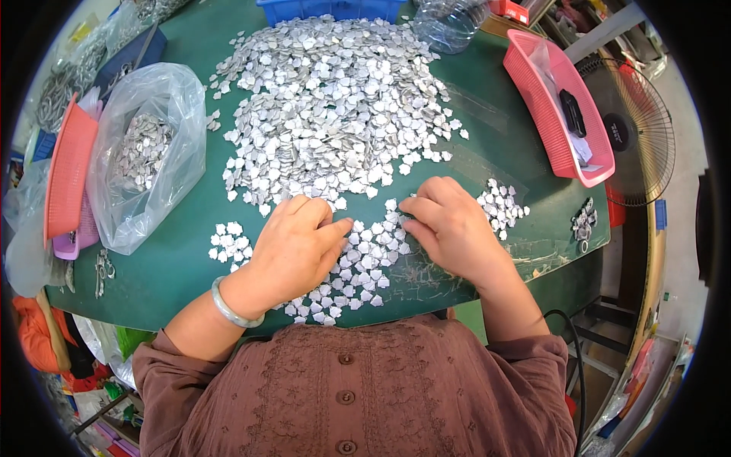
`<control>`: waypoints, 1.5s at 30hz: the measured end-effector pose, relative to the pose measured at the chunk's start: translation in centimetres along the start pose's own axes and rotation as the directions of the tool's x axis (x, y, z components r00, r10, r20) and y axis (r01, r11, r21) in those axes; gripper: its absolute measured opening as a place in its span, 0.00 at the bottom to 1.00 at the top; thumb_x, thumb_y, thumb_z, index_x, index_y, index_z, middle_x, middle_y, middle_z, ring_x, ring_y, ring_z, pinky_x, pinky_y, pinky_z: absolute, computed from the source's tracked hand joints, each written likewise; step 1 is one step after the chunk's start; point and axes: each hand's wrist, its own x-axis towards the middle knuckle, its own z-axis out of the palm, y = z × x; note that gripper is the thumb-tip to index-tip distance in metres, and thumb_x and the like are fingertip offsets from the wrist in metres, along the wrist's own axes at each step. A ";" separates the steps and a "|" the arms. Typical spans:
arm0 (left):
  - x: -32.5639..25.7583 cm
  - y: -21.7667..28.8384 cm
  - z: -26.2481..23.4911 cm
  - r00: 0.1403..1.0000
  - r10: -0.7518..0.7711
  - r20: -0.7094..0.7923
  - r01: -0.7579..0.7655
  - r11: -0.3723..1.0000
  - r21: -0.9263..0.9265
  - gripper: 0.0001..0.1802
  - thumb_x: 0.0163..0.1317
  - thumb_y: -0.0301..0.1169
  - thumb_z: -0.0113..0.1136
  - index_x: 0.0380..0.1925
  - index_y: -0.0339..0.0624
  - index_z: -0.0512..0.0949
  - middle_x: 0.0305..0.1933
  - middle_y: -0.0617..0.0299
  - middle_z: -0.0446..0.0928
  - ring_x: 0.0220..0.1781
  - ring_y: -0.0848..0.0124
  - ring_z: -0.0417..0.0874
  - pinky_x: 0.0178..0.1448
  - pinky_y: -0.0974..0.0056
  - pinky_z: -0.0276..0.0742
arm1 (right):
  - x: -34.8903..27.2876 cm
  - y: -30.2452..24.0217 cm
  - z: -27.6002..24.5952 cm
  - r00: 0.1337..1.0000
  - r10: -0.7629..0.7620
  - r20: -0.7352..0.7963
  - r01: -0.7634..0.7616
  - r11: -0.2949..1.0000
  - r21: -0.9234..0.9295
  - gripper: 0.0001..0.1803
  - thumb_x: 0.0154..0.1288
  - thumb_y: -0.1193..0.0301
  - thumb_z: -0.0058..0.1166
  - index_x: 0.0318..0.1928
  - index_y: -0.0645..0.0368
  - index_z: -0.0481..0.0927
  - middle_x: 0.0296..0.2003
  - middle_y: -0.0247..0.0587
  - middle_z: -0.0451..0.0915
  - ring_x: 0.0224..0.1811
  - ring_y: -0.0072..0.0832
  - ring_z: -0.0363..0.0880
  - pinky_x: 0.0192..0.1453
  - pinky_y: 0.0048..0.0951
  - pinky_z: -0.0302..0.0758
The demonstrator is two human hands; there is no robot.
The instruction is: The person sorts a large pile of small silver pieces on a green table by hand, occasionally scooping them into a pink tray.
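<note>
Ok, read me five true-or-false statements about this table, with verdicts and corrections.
1. A pale bangle circles the wrist of the left hand. True.
2. The largest heap of silvery pieces lies inside the long pink basket. False: the heap lies on the tabletop.
3. The clear plastic bag holds silvery pieces too. True.
4. The fan stands at the far left. False: the fan is at the right, past the basket.
5. The tabletop is green. True.

Pieces (365, 261): small, flat, silver-grey, irregular in outline; loosely spread, partly overlapping. From these: large heap (327, 114), densely layered, at 12 o'clock; left cluster (230, 242) at 9 o'clock; right cluster (502, 207) at 2 o'clock.
</note>
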 end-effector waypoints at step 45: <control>-0.5 -2.1 -1.8 0.998 -0.055 0.032 0.055 0.998 -0.007 0.13 0.51 0.24 0.64 0.39 0.45 0.83 0.24 0.60 0.74 0.29 0.58 0.77 0.34 0.56 0.73 | 4.1 -3.2 2.7 0.981 -0.122 0.149 0.133 0.989 -0.069 0.08 0.54 0.75 0.58 0.37 0.57 0.80 0.30 0.40 0.74 0.37 0.39 0.77 0.40 0.38 0.75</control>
